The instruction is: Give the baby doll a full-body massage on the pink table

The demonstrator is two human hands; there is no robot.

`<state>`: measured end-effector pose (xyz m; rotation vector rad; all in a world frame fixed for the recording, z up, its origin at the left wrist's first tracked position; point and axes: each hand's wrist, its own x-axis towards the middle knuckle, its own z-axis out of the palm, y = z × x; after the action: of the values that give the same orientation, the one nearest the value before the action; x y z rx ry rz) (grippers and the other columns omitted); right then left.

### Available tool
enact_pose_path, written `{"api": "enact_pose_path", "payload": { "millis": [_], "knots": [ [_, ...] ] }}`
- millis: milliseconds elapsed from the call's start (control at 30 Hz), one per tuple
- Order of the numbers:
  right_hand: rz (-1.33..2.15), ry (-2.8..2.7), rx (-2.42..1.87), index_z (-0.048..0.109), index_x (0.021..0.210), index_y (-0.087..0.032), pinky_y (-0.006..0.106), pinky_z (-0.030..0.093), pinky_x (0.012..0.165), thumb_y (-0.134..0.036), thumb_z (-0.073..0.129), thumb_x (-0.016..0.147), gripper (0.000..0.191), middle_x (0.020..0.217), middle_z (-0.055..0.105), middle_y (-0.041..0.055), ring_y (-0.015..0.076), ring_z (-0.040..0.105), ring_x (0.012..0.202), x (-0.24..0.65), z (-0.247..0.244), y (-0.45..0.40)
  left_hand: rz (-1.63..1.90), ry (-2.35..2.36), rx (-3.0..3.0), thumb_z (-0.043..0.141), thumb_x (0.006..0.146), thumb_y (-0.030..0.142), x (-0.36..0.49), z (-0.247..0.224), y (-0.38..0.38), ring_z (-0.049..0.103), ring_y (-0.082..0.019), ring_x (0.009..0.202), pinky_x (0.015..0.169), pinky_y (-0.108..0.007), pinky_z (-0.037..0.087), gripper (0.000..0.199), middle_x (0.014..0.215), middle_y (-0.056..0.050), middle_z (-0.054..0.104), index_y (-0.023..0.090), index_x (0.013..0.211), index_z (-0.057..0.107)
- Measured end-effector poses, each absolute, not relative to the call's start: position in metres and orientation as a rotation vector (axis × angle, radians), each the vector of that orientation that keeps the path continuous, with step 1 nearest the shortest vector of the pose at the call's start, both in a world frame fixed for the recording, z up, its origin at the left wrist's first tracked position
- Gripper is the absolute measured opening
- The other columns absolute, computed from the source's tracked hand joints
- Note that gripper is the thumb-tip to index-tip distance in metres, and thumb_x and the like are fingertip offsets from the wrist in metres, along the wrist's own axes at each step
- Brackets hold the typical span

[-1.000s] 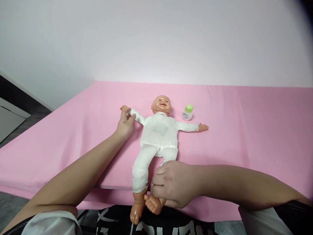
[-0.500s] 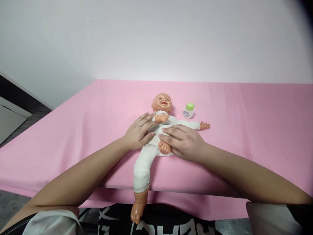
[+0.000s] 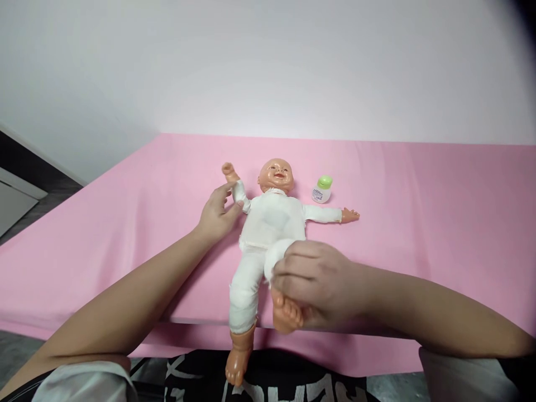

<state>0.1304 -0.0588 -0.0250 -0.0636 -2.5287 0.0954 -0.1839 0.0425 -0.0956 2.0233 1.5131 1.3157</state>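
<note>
A baby doll point(image 3: 272, 218) with a white cloth body lies on its back, its head toward the wall. My left hand point(image 3: 220, 212) has its thumb and fingers around the doll's raised arm point(image 3: 240, 195) at the left. With bent fingers, my right hand point(image 3: 320, 279) grips the doll's bent leg point(image 3: 278, 259) near the shin. That leg's foot point(image 3: 288, 314) sticks out below my fingers. The other leg point(image 3: 243, 296) lies straight, its foot hanging past the front edge of the table. The doll's other arm point(image 3: 324, 214) stretches out to the right.
A small clear bottle point(image 3: 321, 192) with a green cap stands right of the doll's head. Pink cloth point(image 3: 419, 223) covers the table and drapes over its front edge. A white wall point(image 3: 268, 67) rises behind.
The doll's left-side arm has swung from across its chest outward and up, with my left hand. My right hand has drawn the bent leg from the belly down toward me.
</note>
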Motion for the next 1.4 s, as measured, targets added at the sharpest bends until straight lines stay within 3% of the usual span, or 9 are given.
{"api": "enact_pose_path", "payload": {
  "millis": [167, 233, 467, 567, 700, 900, 1033, 1200, 1400],
  "knots": [
    [0.274, -2.769, 0.081, 0.064, 0.089, -0.022, 0.037, 0.048, 0.071, -0.038, 0.073, 0.088, 0.018, 0.084, 0.067, 0.0002, 0.0182, 0.048, 0.070, 0.117, -0.051, -0.083, 1.304, 1.689, 1.620, 0.072, 0.097, 0.047, -0.201, -0.107, 0.060, 0.074, -0.035, 0.118, 0.112, -0.065, 0.056, 0.061, 0.130, -0.011, 0.075, 0.031, 0.154, 0.056],
    [0.267, -2.799, 0.105, 0.064, 0.089, -0.021, 0.037, 0.046, 0.069, -0.036, 0.072, 0.087, 0.016, 0.083, 0.066, 0.0003, 0.0186, 0.044, 0.069, 0.112, -0.063, -0.088, 1.293, 1.717, 1.606, 0.072, 0.098, 0.046, -0.201, -0.107, 0.060, 0.074, -0.035, 0.121, 0.114, -0.065, 0.055, 0.061, 0.130, -0.012, 0.074, 0.031, 0.154, 0.055],
    [0.288, -2.457, 0.071, 0.064, 0.101, -0.021, 0.036, 0.052, 0.076, -0.036, 0.065, 0.097, 0.016, 0.102, 0.077, 0.0065, 0.0186, 0.060, 0.078, 0.116, -0.045, -0.086, 1.260, 1.610, 2.272, 0.069, 0.096, 0.043, -0.183, -0.094, 0.038, 0.052, -0.041, 0.154, 0.127, -0.067, 0.044, 0.070, 0.162, -0.019, 0.057, 0.022, 0.160, 0.052],
    [0.181, -2.249, -0.007, 0.064, 0.114, -0.019, 0.039, 0.057, 0.086, -0.030, 0.066, 0.099, 0.018, 0.115, 0.080, 0.0102, 0.0206, 0.071, 0.092, 0.126, -0.033, -0.072, 1.124, 1.389, 2.559, 0.067, 0.099, 0.044, -0.174, -0.089, 0.030, 0.045, -0.040, 0.162, 0.133, -0.065, 0.039, 0.060, 0.169, -0.016, 0.052, 0.025, 0.155, 0.060],
    [0.049, -2.204, -0.238, 0.063, 0.120, -0.023, 0.045, 0.058, 0.094, -0.024, 0.073, 0.093, 0.029, 0.122, 0.082, 0.0109, 0.0251, 0.074, 0.102, 0.134, -0.040, -0.032, 0.929, 1.118, 2.744, 0.064, 0.102, 0.039, -0.165, -0.085, 0.026, 0.045, -0.038, 0.163, 0.136, -0.063, 0.037, 0.045, 0.170, -0.013, 0.054, 0.028, 0.145, 0.070],
    [0.111, -2.095, -0.524, 0.065, 0.121, -0.024, 0.048, 0.060, 0.090, -0.025, 0.079, 0.086, 0.037, 0.113, 0.082, 0.0092, 0.0289, 0.074, 0.099, 0.136, -0.057, 0.004, 0.928, 1.142, 2.725, 0.065, 0.101, 0.041, -0.165, -0.086, 0.025, 0.048, -0.038, 0.162, 0.134, -0.063, 0.041, 0.047, 0.171, -0.013, 0.053, 0.030, 0.146, 0.071],
    [0.017, -2.076, -0.406, 0.065, 0.124, -0.026, 0.050, 0.062, 0.088, -0.023, 0.079, 0.083, 0.043, 0.112, 0.083, 0.0068, 0.0281, 0.074, 0.093, 0.136, -0.046, -0.014, 1.101, 1.236, 2.585, 0.067, 0.102, 0.041, -0.168, -0.087, 0.026, 0.053, -0.036, 0.158, 0.128, -0.057, 0.049, 0.049, 0.168, -0.015, 0.054, 0.028, 0.149, 0.068],
    [0.231, -2.203, -0.143, 0.062, 0.114, -0.024, 0.041, 0.061, 0.088, -0.028, 0.080, 0.087, 0.033, 0.108, 0.084, 0.0061, 0.0216, 0.077, 0.090, 0.131, -0.028, -0.048, 1.303, 1.519, 2.085, 0.072, 0.094, 0.038, -0.179, -0.093, 0.037, 0.060, -0.035, 0.148, 0.124, -0.063, 0.051, 0.062, 0.158, -0.013, 0.062, 0.030, 0.154, 0.060],
    [0.623, -2.589, -0.016, 0.057, 0.086, -0.025, 0.035, 0.051, 0.077, -0.043, 0.073, 0.091, 0.025, 0.076, 0.072, -0.0028, 0.0148, 0.061, 0.067, 0.116, -0.045, -0.084, 1.422, 1.539, 1.437, 0.073, 0.088, 0.031, -0.189, -0.105, 0.054, 0.073, -0.032, 0.126, 0.114, -0.061, 0.059, 0.062, 0.143, -0.012, 0.070, 0.032, 0.148, 0.059]
  ]
}}
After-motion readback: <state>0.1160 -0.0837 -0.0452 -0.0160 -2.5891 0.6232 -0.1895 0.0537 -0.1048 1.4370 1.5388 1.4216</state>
